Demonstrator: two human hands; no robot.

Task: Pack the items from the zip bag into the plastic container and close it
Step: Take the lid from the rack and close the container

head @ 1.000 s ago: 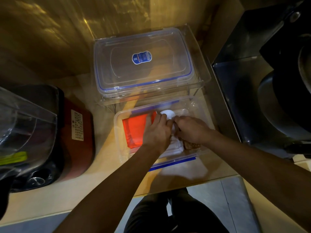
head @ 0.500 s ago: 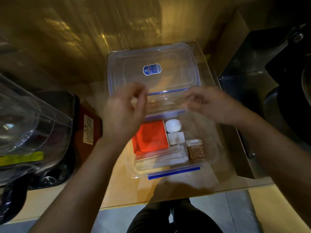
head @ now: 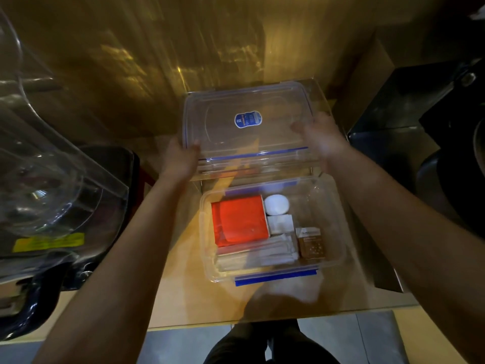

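A clear plastic container (head: 338, 232) with blue clips sits open on the wooden counter. Inside lie an orange-red packet (head: 238, 220), a white round item (head: 276, 204), a small white square pad (head: 280, 224), white wrapped strips (head: 258, 254) and a small brown box (head: 311, 244). Behind it, the clear lid (head: 246, 122) with a blue sticker rests on a clear stand. My left hand (head: 181, 156) grips the lid's left edge and my right hand (head: 321, 139) grips its right edge.
A clear plastic appliance jug (head: 47, 185) on a dark base stands at the left. A dark metal sink or stove unit (head: 425, 143) fills the right. The counter's front edge (head: 236, 324) runs just below the container, with floor tiles beneath.
Both hands left the container's contents, rose and moved back to the lid, and now grip its two sides. The items lie uncovered in the container.
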